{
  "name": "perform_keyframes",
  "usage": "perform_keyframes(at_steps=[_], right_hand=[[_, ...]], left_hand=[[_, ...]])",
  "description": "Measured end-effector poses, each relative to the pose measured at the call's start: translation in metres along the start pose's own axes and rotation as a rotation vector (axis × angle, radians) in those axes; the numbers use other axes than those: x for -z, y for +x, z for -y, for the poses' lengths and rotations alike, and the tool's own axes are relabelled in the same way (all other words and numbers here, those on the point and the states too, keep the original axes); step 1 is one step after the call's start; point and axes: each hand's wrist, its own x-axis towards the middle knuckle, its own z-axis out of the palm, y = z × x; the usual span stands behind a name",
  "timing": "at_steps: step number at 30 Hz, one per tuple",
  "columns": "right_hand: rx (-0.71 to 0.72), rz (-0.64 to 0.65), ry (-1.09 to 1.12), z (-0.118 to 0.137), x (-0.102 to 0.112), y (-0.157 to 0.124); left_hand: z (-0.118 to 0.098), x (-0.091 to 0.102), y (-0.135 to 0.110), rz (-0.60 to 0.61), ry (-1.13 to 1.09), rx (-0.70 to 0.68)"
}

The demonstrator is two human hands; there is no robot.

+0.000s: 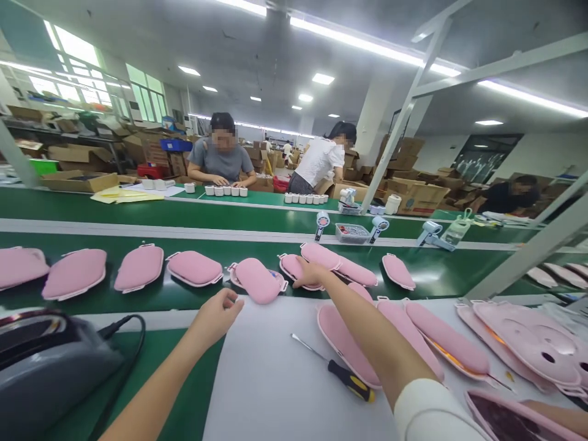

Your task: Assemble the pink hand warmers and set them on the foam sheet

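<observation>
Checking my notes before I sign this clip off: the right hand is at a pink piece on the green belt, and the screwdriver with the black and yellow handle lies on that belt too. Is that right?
Not quite: the head view shows the screwdriver lying on the white sheet, not the green belt. The right hand is indeed at a pink piece.
</observation>
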Motion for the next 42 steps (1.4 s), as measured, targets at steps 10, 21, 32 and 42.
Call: perform_keyframes(at_steps=[10, 21, 32, 42], right_hand=[[0.328, -0.182, 0.564, 0.065, -0.085, -0.23], [0.151, -0.278, 0.523, -0.004, -0.146, -0.277], [0.691, -0.296, 0.101, 0.012, -0.135, -0.267], [0.339, 0.146, 1.004, 0.049, -0.119, -0.24]], left_hand=[[-0.006, -0.016, -0.084, 0.284, -0.736, -0.1], [0.034, -0.024, -0.132, 0.486, -1.091, 0.301], [0.03, -0.024, -0.125, 0.553, -1.139, 0.369], [0.037, -0.022, -0.131, 0.57, -1.195, 0.251]])
